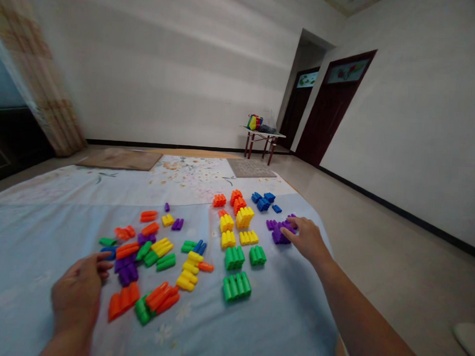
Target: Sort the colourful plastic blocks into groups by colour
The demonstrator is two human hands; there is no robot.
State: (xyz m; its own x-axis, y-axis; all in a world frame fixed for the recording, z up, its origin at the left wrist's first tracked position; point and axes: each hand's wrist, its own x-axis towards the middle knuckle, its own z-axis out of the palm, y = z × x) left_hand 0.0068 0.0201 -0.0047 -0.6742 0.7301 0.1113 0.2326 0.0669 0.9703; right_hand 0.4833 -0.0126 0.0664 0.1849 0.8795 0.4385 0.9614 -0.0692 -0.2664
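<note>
Apparently, right hand (308, 239) touches purple blocks (276, 236).

The scene is evenly, softly lit; the curtain (44, 85) is blurred, and the wall (179, 65) beside it is faintly banded.

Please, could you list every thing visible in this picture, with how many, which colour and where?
cloth: one, pale blue, flowered, spread before the person
loose blocks: many, mixed colours, cloth's left half
green blocks: three clusters, green, centre
yellow blocks: four clusters, yellow, behind the green
orange blocks: a few clusters, orange, far centre
blue blocks: small group, blue, right of the orange
purple blocks: one group, purple, right side
mats: two, brown and grey, floor beyond
small table: one, red legs, far wall
doors: two, dark brown, right corner
curtain: one, beige, left
left hand: one, beside the loose blocks
right hand: one, fingertips on the purple blocks
</note>
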